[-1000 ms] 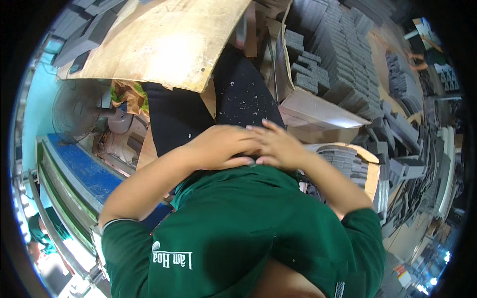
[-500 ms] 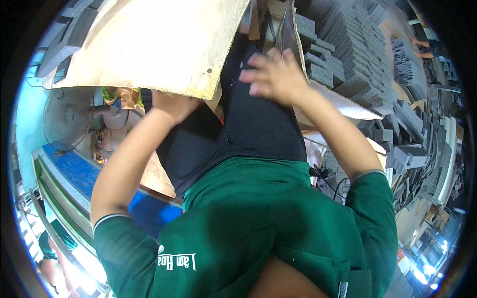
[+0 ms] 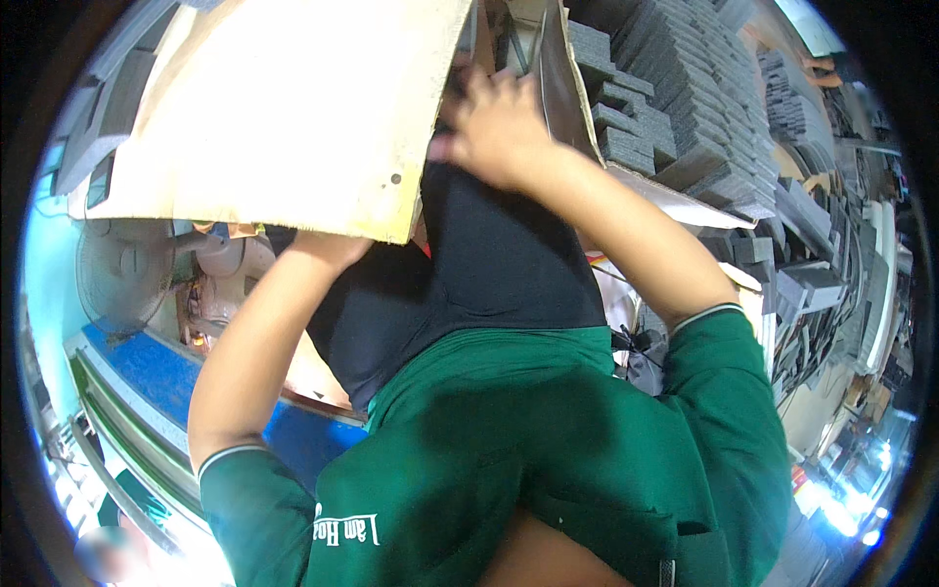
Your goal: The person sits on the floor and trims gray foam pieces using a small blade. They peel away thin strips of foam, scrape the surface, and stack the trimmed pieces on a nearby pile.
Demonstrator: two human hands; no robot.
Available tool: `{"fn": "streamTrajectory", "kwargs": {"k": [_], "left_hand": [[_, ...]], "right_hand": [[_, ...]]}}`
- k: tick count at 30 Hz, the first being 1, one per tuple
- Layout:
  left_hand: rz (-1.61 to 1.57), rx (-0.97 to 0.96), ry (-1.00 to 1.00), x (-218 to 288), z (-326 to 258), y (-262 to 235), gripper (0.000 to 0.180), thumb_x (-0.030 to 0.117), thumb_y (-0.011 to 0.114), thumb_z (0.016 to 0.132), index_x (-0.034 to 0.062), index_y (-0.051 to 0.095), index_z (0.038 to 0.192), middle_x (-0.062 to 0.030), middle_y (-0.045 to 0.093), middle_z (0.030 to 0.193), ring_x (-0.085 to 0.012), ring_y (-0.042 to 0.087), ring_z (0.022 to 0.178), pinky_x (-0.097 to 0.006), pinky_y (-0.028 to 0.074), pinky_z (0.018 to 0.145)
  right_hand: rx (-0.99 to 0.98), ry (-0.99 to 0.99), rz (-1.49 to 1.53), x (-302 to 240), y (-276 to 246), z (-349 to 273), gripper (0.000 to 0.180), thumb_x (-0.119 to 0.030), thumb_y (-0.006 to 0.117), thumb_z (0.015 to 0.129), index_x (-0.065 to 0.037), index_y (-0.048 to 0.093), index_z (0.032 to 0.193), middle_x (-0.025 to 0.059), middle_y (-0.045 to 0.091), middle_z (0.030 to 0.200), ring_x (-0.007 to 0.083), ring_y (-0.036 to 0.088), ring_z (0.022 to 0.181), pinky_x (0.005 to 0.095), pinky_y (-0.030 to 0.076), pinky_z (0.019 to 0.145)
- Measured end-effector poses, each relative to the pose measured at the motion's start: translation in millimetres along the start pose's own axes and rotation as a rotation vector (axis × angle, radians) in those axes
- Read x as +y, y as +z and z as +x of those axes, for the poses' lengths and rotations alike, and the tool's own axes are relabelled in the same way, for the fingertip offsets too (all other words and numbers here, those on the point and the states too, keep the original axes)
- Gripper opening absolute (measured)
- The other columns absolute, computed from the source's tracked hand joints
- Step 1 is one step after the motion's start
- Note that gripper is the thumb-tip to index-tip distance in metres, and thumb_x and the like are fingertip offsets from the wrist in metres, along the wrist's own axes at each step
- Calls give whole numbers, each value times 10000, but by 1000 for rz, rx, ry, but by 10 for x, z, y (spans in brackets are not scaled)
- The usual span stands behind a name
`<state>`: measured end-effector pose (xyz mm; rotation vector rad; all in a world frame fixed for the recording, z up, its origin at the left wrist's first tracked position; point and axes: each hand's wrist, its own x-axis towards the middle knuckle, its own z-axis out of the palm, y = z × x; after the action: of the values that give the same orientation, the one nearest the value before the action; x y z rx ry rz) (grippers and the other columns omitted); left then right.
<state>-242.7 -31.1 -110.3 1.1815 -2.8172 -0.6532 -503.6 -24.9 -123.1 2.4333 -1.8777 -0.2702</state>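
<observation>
A pale wooden board lies in front of me, its near edge over my lap. My left hand reaches under that near edge; its fingers are hidden, so what they hold does not show. Close to the board's right edge is my right hand, its fingers spread and slightly blurred, with nothing seen in it. Below the right hand are my black-trousered legs. A dark upright panel with a pale edge stands just right of this hand.
Stacks of grey foam blocks fill the right side, with more grey foam at the far left. A fan stands left, above a blue surface. Another person's arm shows at the far right, and a blurred person at the lower left.
My right hand has moved left and farther from me, toward the board's right edge. The board's near edge now sits lower, closer to me; the view has shifted slightly too.
</observation>
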Motion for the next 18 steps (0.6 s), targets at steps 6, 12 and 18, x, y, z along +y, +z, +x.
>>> {"fn": "streamTrajectory", "kwargs": {"k": [6,12,18], "left_hand": [[257,-371,62,238,-510,211,847,630,707,964,124,513,1615,-173,513,1653,-403,397,1570,-523,264,1327],[-193,-197,-113,-445,-141,-38,683,468,733,1015,56,547,1527,-216,601,1521,-390,548,1431,-503,449,1213],[103,-552,30,617,-319,-38,787,532,677,984,24,530,1566,-238,455,1665,-428,379,1574,-528,293,1307]], "right_hand": [[-70,-563,485,-126,121,-1337,729,-706,627,954,-330,587,1576,29,440,1729,276,306,1652,689,155,1322],[-196,335,1402,288,344,-1083,881,-538,614,1081,-118,226,1751,334,240,1760,448,254,1648,480,210,1346],[-136,-81,700,-243,-62,-1529,794,-688,728,919,-390,518,1625,134,116,1843,718,20,1571,880,171,1173]]}}
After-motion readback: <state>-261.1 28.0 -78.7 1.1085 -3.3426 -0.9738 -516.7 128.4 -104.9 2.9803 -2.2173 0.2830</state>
